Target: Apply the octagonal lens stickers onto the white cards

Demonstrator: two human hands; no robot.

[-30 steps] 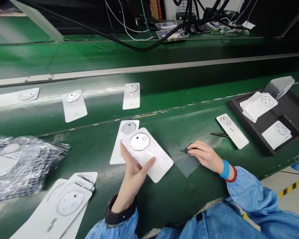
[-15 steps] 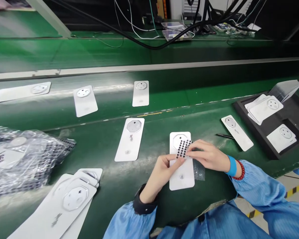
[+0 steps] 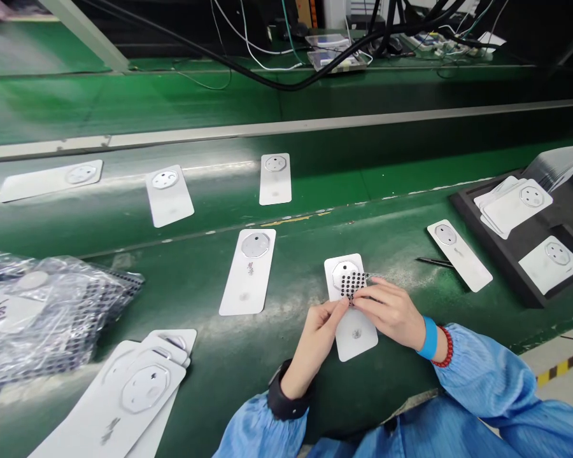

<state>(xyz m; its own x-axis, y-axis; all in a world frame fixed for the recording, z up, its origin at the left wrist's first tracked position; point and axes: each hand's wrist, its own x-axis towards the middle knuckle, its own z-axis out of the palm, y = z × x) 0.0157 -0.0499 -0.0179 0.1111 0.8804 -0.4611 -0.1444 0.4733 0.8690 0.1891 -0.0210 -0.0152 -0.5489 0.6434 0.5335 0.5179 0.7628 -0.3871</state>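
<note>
A small clear sheet with rows of black dots is pinched between both hands. My left hand grips its lower edge between thumb and fingers. On the sheet's right side, my right hand has its fingers closed on it. Beneath the sheet and fingertips lies a white card with an octagonal outline near its top, now slightly tilted on the green surface. To its left rests another white card with a grey octagon and dark marks.
White cards lie at the back, including one near the middle. Overlapping cards and a clear bag are at left. At right are a slanted card, a dark pen and a black tray holding cards.
My hands have drawn closer together at the lower part of the dotted sheet. The white card under them has turned slightly. The view has shifted a little.
</note>
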